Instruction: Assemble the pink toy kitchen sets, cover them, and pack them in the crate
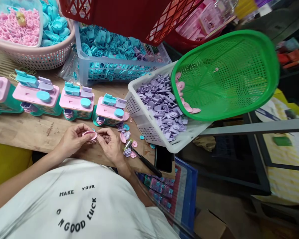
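Note:
My left hand (73, 139) and my right hand (111, 144) meet over the wooden table (27, 129), both pinching a small pink oval plastic part (90, 134) between their fingers. Just right of my right hand lie loose small purple, pink and teal parts (127, 139) and a small hammer with a black handle (142, 158). Behind my hands stands a row of pink and teal toy units (76, 103) with teal and purple pieces on top.
A white basket of purple parts (161, 106) tilts at the table's right end, with a green basket (226, 74) holding a few pink pieces resting on it. Behind are a blue basket of teal parts (114, 53), a pink basket (37, 54), a red crate (129, 16). A black phone (163, 158) lies near the edge.

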`<state>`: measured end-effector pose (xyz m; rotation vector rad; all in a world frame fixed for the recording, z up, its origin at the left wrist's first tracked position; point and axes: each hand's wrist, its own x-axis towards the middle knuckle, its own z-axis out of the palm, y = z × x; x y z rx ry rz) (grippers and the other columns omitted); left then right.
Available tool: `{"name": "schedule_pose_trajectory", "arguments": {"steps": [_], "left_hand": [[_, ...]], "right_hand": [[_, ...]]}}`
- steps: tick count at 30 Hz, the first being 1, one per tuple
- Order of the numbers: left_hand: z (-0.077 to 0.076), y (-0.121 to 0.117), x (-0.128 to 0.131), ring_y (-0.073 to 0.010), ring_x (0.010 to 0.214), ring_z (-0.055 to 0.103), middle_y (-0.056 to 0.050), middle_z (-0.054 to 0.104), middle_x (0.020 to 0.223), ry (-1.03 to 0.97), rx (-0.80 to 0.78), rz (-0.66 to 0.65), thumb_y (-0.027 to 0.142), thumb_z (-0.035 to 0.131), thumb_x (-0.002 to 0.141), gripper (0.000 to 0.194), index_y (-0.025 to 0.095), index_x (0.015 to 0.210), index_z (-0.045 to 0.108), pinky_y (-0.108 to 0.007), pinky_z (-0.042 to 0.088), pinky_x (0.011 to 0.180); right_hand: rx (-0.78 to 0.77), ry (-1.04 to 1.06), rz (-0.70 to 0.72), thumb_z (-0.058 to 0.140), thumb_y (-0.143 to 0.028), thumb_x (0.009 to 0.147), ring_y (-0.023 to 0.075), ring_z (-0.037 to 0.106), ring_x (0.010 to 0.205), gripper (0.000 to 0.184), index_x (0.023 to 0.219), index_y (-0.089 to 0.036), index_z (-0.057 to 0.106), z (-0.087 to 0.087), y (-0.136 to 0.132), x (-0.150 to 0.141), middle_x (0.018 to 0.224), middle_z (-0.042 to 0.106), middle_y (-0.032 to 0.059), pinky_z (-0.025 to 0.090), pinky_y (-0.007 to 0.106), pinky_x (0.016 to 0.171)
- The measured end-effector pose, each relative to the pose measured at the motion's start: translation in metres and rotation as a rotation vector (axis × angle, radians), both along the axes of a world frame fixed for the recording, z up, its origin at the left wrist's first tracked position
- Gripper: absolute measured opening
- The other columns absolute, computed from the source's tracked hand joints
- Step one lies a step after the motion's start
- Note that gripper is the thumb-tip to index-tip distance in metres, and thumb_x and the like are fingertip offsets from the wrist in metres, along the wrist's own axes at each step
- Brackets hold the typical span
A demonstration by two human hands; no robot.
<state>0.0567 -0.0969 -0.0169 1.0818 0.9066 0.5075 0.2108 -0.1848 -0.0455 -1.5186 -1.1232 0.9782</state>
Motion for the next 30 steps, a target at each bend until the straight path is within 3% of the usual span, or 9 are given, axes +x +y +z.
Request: {"name": "schedule_pose_trajectory", "arguments": {"steps": [3, 7, 11, 18, 22, 25, 30], "left_hand": [[0.000, 0.000, 0.002, -0.0141, 0.062, 0.062, -0.003, 0.070, 0.069, -0.003, -0.009, 0.014, 0.055, 0.092, 0.060, 0.048, 0.015, 0.076, 0.071, -0.026, 0.052, 0.061], [0.003, -0.002, 0.004, -0.0143, 0.063, 0.062, -0.003, 0.069, 0.069, -0.022, -0.039, 0.069, 0.055, 0.093, 0.057, 0.049, 0.015, 0.075, 0.071, -0.027, 0.053, 0.064], [0.007, -0.002, 0.006, -0.0122, 0.065, 0.062, -0.002, 0.069, 0.072, -0.035, -0.079, 0.098, 0.052, 0.093, 0.059, 0.049, 0.013, 0.078, 0.071, -0.024, 0.053, 0.066], [0.003, -0.005, 0.012, -0.0116, 0.062, 0.064, -0.001, 0.072, 0.071, -0.027, -0.099, 0.140, 0.051, 0.093, 0.058, 0.072, 0.012, 0.109, 0.061, -0.021, 0.050, 0.059], [0.001, -0.006, 0.014, -0.0114, 0.058, 0.063, -0.001, 0.071, 0.066, -0.030, -0.112, 0.150, 0.049, 0.094, 0.058, 0.070, 0.011, 0.106, 0.060, -0.018, 0.047, 0.054], [0.004, -0.004, 0.013, -0.0100, 0.057, 0.062, 0.000, 0.070, 0.066, -0.082, -0.218, 0.194, 0.041, 0.098, 0.054, 0.067, 0.011, 0.102, 0.062, -0.016, 0.047, 0.052], [0.011, 0.002, 0.014, -0.0095, 0.060, 0.063, -0.003, 0.067, 0.068, -0.204, -0.481, 0.124, 0.020, 0.097, 0.058, 0.037, 0.009, 0.077, 0.067, -0.014, 0.051, 0.051]], "right_hand": [[0.073, -0.118, 0.016, 0.059, -0.037, 0.098, 0.0157, 0.070, 0.090, 0.018, 0.105, -0.023, 0.068, 0.007, -0.001, 0.000, 0.103, 0.071, 0.0053, 0.061, 0.026, 0.077], [0.200, -0.429, -0.003, 0.055, -0.027, 0.099, 0.0174, 0.069, 0.093, 0.016, 0.100, -0.023, 0.070, 0.016, 0.001, -0.001, 0.098, 0.072, 0.0059, 0.060, 0.030, 0.084], [0.269, -0.624, -0.023, 0.053, -0.020, 0.100, 0.0177, 0.069, 0.095, 0.019, 0.102, -0.021, 0.072, 0.015, 0.005, -0.005, 0.098, 0.073, 0.0078, 0.057, 0.030, 0.090], [0.396, -0.821, -0.102, 0.053, -0.018, 0.103, 0.0158, 0.067, 0.084, 0.019, 0.093, -0.018, 0.070, 0.006, 0.005, -0.004, 0.089, 0.072, 0.0059, 0.054, 0.028, 0.080], [0.458, -0.904, -0.108, 0.056, -0.018, 0.103, 0.0175, 0.068, 0.085, 0.017, 0.092, -0.019, 0.070, 0.005, 0.004, -0.002, 0.090, 0.074, 0.0065, 0.054, 0.031, 0.082], [0.501, -0.903, -0.114, 0.058, -0.019, 0.102, 0.0168, 0.070, 0.090, 0.014, 0.103, -0.020, 0.072, -0.001, 0.003, -0.002, 0.097, 0.075, 0.0064, 0.056, 0.031, 0.085], [0.671, -0.904, -0.196, 0.060, -0.020, 0.101, 0.0156, 0.071, 0.096, 0.015, 0.113, -0.021, 0.070, -0.008, 0.003, 0.001, 0.101, 0.074, 0.0069, 0.060, 0.027, 0.088]]}}
